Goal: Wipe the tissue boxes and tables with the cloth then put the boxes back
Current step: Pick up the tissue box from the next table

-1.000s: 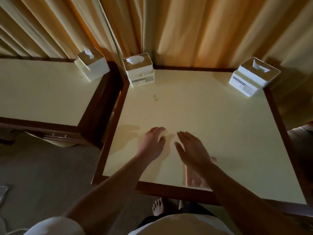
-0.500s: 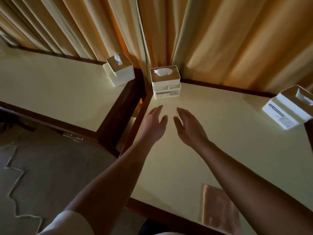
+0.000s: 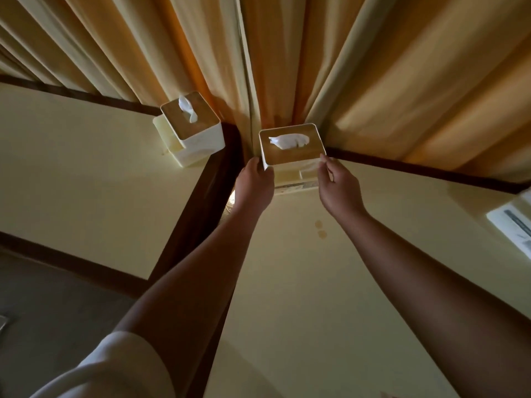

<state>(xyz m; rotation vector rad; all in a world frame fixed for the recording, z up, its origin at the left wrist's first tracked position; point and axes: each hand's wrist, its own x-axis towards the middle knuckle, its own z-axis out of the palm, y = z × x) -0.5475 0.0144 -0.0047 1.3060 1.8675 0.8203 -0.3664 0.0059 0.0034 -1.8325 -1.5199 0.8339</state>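
A white tissue box with a wooden lid (image 3: 291,146) stands at the far left corner of the right-hand cream table (image 3: 330,282). My left hand (image 3: 253,186) grips its left side and my right hand (image 3: 337,188) grips its right side. A second tissue box (image 3: 191,127) sits on the far right corner of the left table (image 3: 86,173). A third tissue box (image 3: 514,222) shows partly at the right edge of the frame. The cloth is out of view.
Orange curtains (image 3: 373,67) hang right behind both tables. A dark wooden rim (image 3: 207,196) and a narrow gap separate the two tables. Two small stains (image 3: 320,228) mark the right table. Grey carpet (image 3: 43,297) lies at the lower left.
Both hands moved forward across the right table and closed on the sides of the corner tissue box. The camera moved closer, and the pink cloth dropped out of view.
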